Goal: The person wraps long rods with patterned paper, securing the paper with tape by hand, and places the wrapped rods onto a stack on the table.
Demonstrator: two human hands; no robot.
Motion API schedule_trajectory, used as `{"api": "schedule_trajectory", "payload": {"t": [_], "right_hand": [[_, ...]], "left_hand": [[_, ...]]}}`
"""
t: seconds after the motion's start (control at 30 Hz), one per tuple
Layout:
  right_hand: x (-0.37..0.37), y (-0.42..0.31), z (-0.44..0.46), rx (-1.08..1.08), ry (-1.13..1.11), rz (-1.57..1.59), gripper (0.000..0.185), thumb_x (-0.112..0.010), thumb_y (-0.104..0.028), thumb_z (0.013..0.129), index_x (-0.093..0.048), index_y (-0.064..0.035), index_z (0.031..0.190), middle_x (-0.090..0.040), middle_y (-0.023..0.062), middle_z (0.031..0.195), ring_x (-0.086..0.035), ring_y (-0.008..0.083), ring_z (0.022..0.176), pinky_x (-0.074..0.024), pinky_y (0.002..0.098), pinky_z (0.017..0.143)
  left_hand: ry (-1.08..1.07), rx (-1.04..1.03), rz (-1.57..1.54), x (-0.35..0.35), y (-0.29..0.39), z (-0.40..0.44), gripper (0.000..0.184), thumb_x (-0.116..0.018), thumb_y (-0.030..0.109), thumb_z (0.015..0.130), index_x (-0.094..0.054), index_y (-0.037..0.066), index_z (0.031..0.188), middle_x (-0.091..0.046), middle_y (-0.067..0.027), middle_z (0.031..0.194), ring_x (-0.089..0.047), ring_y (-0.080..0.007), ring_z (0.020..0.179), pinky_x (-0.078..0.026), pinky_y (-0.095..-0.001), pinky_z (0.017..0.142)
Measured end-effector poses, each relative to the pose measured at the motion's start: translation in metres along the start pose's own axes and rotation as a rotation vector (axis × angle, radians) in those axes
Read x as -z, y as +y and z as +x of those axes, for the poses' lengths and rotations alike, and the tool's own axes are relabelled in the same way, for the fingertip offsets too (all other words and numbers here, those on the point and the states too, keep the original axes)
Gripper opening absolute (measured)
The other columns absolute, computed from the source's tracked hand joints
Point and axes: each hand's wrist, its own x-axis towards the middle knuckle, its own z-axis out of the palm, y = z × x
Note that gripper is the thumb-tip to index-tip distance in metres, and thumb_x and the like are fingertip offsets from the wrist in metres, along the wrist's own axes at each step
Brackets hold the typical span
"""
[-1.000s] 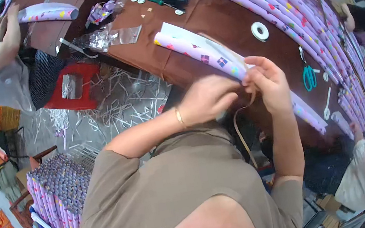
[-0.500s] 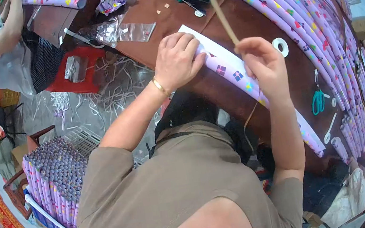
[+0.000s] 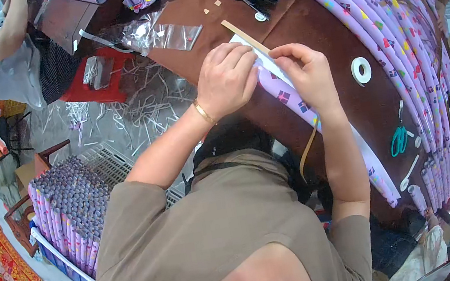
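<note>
The left hand [image 3: 227,80] curled its fingers around the upper end of the purple patterned roll [image 3: 284,96], which lay slantwise along the near edge of the brown table [image 3: 307,27]. The right hand [image 3: 308,75] pinched the tan strip [image 3: 245,37] between thumb and forefinger—one end jutted past the roll's white edge, the other hung beside the forearm. The white tape ring [image 3: 362,71] and teal scissors [image 3: 399,141] lay to the right.
</note>
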Motion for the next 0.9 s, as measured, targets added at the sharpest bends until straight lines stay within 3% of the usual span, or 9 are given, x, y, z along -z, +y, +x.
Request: {"api": "schedule_trajectory", "payload": {"t": [0.37, 0.63, 0.9], "right_hand": [[0.0034, 0.0027, -0.0006, 0.104, -0.045, -0.104, 0.015, -0.061, -0.001, 0.086, -0.070, 0.0022, 0.097, -0.069, 0.0067, 0.083, -0.062, 0.0087, 0.074, -0.0492, 0.0243, 0.068], [0.0057, -0.0015, -0.0030, 0.089, 0.039, -0.156, 0.018, -0.061, -0.002, 0.086, -0.070, 0.0000, 0.102, -0.067, 0.0068, 0.080, -0.056, 0.0079, 0.065, -0.0456, 0.0250, 0.059], [0.0032, 0.0031, -0.0035, 0.134, 0.047, -0.261, 0.019, -0.060, -0.003, 0.086, -0.070, -0.0013, 0.101, -0.069, 0.0107, 0.083, -0.061, 0.0127, 0.065, -0.0484, 0.0270, 0.061]], "left_hand": [[-0.022, 0.052, -0.006, 0.0035, 0.0029, 0.0022, 0.019, -0.064, 0.014, 0.079, -0.062, 0.005, 0.096, -0.063, -0.0096, 0.102, -0.058, -0.0294, 0.104, -0.046, -0.0396, 0.088], [-0.033, 0.057, 0.039, 0.0035, 0.0048, 0.0015, 0.020, -0.065, 0.016, 0.078, -0.063, 0.006, 0.096, -0.064, -0.0096, 0.102, -0.058, -0.0284, 0.105, -0.037, -0.0466, 0.103], [-0.033, 0.045, -0.044, 0.0022, 0.0013, 0.0024, 0.019, -0.064, 0.013, 0.079, -0.062, 0.004, 0.095, -0.063, -0.0123, 0.100, -0.058, -0.0313, 0.104, -0.044, -0.0434, 0.095]]}}
